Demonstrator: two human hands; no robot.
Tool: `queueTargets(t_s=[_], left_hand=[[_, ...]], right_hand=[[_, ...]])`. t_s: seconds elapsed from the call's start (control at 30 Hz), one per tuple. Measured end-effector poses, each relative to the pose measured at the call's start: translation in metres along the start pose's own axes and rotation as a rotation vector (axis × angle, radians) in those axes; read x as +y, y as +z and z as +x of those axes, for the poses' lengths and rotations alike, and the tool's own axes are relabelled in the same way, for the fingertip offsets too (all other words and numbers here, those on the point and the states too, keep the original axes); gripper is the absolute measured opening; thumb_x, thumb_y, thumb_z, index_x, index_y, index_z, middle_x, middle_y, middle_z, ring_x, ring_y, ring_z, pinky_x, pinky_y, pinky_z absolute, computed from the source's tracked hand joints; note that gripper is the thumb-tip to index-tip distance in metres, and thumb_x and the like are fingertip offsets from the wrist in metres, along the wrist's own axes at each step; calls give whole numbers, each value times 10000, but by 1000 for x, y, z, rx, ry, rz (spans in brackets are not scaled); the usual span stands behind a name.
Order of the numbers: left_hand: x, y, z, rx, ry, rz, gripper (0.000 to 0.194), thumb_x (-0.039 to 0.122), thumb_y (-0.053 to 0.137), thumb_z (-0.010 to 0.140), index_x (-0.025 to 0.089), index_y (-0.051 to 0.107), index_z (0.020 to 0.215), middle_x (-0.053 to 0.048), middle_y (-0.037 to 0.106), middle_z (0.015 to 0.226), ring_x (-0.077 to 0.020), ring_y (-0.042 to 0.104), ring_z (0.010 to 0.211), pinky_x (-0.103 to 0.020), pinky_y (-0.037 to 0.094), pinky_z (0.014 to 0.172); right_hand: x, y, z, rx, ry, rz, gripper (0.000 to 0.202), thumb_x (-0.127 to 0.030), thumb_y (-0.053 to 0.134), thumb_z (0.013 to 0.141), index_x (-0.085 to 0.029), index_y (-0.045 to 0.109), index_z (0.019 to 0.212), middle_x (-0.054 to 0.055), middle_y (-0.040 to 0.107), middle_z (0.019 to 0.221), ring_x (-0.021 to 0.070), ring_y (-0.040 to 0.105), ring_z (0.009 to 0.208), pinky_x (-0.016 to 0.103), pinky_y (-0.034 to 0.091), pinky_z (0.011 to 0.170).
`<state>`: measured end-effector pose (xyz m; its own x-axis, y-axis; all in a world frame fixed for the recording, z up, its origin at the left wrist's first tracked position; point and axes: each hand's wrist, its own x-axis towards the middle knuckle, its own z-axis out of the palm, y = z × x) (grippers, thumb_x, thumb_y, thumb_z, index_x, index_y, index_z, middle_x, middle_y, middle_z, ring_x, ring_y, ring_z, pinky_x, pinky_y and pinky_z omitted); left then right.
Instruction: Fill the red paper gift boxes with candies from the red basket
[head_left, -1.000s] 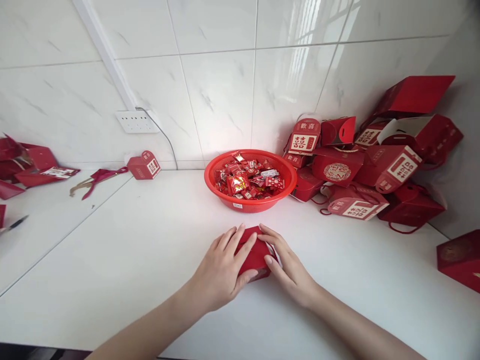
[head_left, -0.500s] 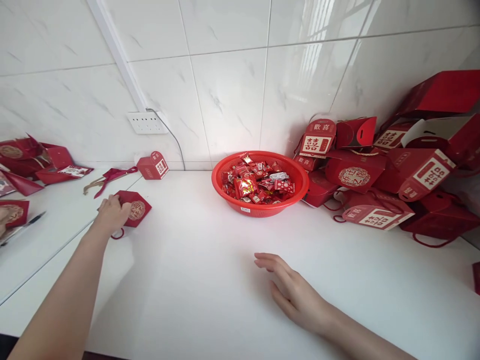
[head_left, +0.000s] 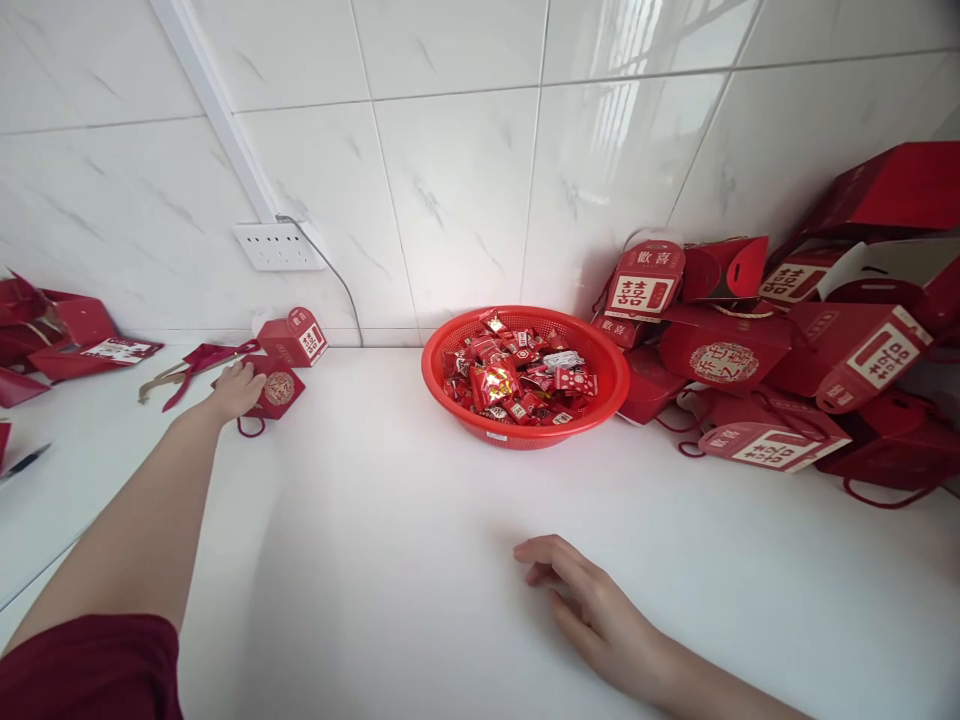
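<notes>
At the left, my left hand (head_left: 238, 390) is closed on the top of a red gift box (head_left: 282, 392) with a round gold print and a dark red cord loop. This box stands just in front of another red gift box (head_left: 294, 340) near the wall. Over the white table, my right hand (head_left: 581, 600) holds nothing, its fingers loosely bent and apart. Beyond it sits a red plastic basket (head_left: 525, 440) heaped with wrapped candies (head_left: 517, 370).
Red gift boxes (head_left: 724, 355) are piled against the wall on the right. Scissors and ribbon (head_left: 196, 368), more red packaging (head_left: 82, 335) and a pen (head_left: 28, 460) lie on the left. A power socket (head_left: 279, 246) with a grey cable is on the tiled wall.
My left hand has moved the gift box farther back, up close to the other box by the wall. The right hand has barely moved, and the view has shifted slightly.
</notes>
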<state>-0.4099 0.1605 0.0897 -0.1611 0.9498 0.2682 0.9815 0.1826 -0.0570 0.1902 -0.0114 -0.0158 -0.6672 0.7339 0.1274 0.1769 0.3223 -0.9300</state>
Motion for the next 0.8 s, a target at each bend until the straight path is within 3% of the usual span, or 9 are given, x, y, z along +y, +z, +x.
queueTargets(t_s=[0.17, 0.37, 0.63, 0.8], left_hand=[[-2, 1, 26, -99, -78, 74, 339, 319, 597, 955, 139, 576, 1242, -110, 606, 1243, -234, 627, 1080, -447, 552, 911], [0, 12, 41, -98, -96, 101, 343, 315, 602, 951, 141, 576, 1245, -112, 596, 1267, -244, 615, 1113, -465, 538, 937], [-5, 20, 64, -76, -138, 87, 344, 303, 610, 946, 141, 580, 1247, -115, 578, 1307, -265, 586, 1177, -500, 504, 991], [-14, 24, 64, -87, -132, 54, 303, 290, 624, 936, 139, 613, 1199, -109, 578, 1332, -273, 551, 1244, -532, 448, 1056]], right_hand=[[-3, -1, 1, -21, 43, 11, 542, 31, 405, 805, -263, 490, 1252, 70, 530, 1237, 185, 580, 1069, 330, 519, 914], [-5, -2, 9, -2, 25, 19, 462, -18, 432, 806, -246, 516, 1199, 81, 569, 1145, 196, 603, 1002, 344, 535, 897], [33, 9, 14, 21, -53, 52, 447, -55, 456, 767, -242, 525, 1167, 96, 582, 1115, 184, 623, 905, 315, 559, 829], [43, 11, 14, 24, -52, 72, 438, -60, 461, 783, -252, 529, 1169, 92, 585, 1123, 177, 628, 906, 314, 559, 836]])
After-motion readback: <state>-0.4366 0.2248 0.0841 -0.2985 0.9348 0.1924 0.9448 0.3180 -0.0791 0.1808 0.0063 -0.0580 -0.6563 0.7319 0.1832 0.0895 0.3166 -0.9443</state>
